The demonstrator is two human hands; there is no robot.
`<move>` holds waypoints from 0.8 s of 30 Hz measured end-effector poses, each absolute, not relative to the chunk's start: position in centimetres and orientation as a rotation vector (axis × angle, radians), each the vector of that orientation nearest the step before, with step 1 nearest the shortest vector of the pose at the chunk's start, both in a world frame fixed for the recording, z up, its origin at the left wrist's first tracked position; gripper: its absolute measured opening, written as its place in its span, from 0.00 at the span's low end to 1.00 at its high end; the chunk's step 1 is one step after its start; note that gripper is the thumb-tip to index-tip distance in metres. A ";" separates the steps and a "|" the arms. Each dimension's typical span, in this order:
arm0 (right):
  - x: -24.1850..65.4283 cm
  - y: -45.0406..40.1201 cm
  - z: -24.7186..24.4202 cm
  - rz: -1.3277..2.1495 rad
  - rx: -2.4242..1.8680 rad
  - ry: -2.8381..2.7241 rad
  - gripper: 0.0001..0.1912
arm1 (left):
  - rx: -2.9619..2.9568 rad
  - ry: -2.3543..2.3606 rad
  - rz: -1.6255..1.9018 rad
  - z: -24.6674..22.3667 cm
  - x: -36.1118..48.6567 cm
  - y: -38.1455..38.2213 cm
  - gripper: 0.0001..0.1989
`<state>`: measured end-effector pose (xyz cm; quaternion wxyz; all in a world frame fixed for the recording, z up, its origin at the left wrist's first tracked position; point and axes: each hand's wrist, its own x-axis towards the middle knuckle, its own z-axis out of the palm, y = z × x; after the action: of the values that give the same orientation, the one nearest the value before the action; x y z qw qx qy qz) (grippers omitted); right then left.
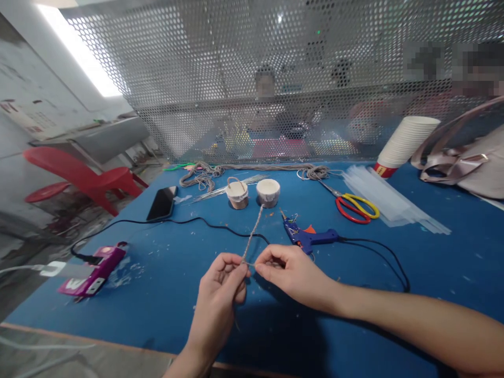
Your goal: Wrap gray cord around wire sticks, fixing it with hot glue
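A thin braided grey cord (253, 234) rises from my fingers toward the two small cups. My left hand (225, 286) pinches its lower end between thumb and fingers. Close on the right, my right hand (293, 273) pinches a loose strand of the same cord. Beyond the cord stand a small cup with a handle (237, 193) and another small cup without one (268, 192), both with white tops and brown lower parts. A blue glue gun (311, 237) lies just past my right hand.
Scissors (356, 207), clear glue sticks (394, 202), stacked paper cups (407, 142) and a pink bag (480, 157) are at the right. Grey cord bundles (202, 176) lie by the mesh screen (220, 63). A phone (163, 203) and purple power strip (98, 273) are left, with a black cable (212, 224).
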<state>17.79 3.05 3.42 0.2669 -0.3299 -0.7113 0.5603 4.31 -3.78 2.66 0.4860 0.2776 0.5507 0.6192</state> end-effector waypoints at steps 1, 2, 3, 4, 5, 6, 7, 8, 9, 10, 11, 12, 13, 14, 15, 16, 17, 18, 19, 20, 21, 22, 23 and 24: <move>17.8 3.0 3.3 1.497 -0.888 -1.942 0.07 | 0.625 1.294 1.493 2.7 4.2 -3.7 0.09; 17.8 3.0 3.2 1.462 -0.883 -1.981 0.07 | 0.584 1.259 1.478 2.8 4.1 -3.7 0.09; 17.9 3.0 3.1 1.408 -0.876 -2.042 0.08 | 0.558 1.234 1.464 2.8 4.0 -3.6 0.09; 18.1 3.0 3.0 1.335 -0.863 -2.121 0.08 | 0.547 1.224 1.449 2.8 3.8 -3.5 0.10; 18.4 3.1 3.0 1.245 -0.840 -2.219 0.08 | 0.546 1.225 1.437 2.7 3.7 -3.5 0.10; 18.8 3.1 3.0 1.138 -0.807 -2.327 0.08 | 0.552 1.234 1.427 2.6 3.5 -3.4 0.11; 19.4 3.3 3.0 1.008 -0.771 -2.428 0.08 | 0.561 1.241 1.418 2.5 3.3 -3.4 0.11; 20.0 3.6 3.0 0.856 -0.744 -2.513 0.10 | 0.568 1.245 1.408 2.4 3.2 -3.3 0.12; 20.8 3.9 2.9 0.687 -0.732 -2.576 0.12 | 0.571 1.248 1.400 2.4 3.0 -3.3 0.12; 21.6 4.4 2.8 0.498 -0.749 -2.604 0.13 | 0.571 1.252 1.395 2.4 2.9 -3.2 0.12; 22.3 4.9 2.5 0.319 -0.797 -2.617 0.14 | 0.570 1.259 1.390 2.4 2.8 -3.1 0.12; 23.1 5.5 2.1 0.155 -0.849 -2.625 0.16 | 0.569 1.268 1.385 2.4 2.7 -3.0 0.12; 23.8 6.2 1.7 0.031 -0.906 -2.645 0.18 | 0.569 1.278 1.380 2.5 2.6 -2.9 0.12; 24.3 6.8 1.3 -0.039 -0.948 -2.692 0.21 | 0.568 1.285 1.375 2.6 2.6 -2.8 0.12; 24.7 7.3 0.9 -0.066 -0.969 -2.738 0.23 | 0.567 1.288 1.371 2.6 2.6 -2.7 0.12; 25.0 7.8 0.6 -0.065 -0.985 -2.775 0.25 | 0.567 1.287 1.366 2.7 2.6 -2.6 0.12; 25.2 8.2 0.3 -0.041 -0.990 -2.807 0.25 | 0.568 1.284 1.362 2.7 2.6 -2.5 0.12; 25.3 8.6 0.2 0.001 -0.983 -2.826 0.25 | 0.571 1.283 1.362 2.7 2.6 -2.5 0.12; 25.4 8.9 0.2 0.055 -0.969 -2.834 0.25 | 0.576 1.286 1.364 2.7 2.5 -2.4 0.12; 25.5 9.2 0.2 0.112 -0.950 -2.829 0.25 | 0.582 1.292 1.366 2.7 2.5 -2.3 0.12; 25.6 9.4 0.2 0.171 -0.930 -2.816 0.25 | 0.588 1.301 1.368 2.7 2.4 -2.3 0.13; 25.7 9.6 0.1 0.223 -0.919 -2.793 0.26 | 0.593 1.311 1.366 2.7 2.4 -2.2 0.13; 25.9 9.9 0.0 0.263 -0.923 -2.767 0.27 | 0.598 1.323 1.358 2.7 2.3 -2.1 0.13; 26.1 10.1 -0.2 0.291 -0.942 -2.740 0.27 | 0.602 1.336 1.347 2.8 2.2 -2.0 0.13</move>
<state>26.08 10.09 -0.16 0.1146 -0.3214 -0.9347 0.0993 2.18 -1.97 2.76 0.5445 0.2537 0.5630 0.5676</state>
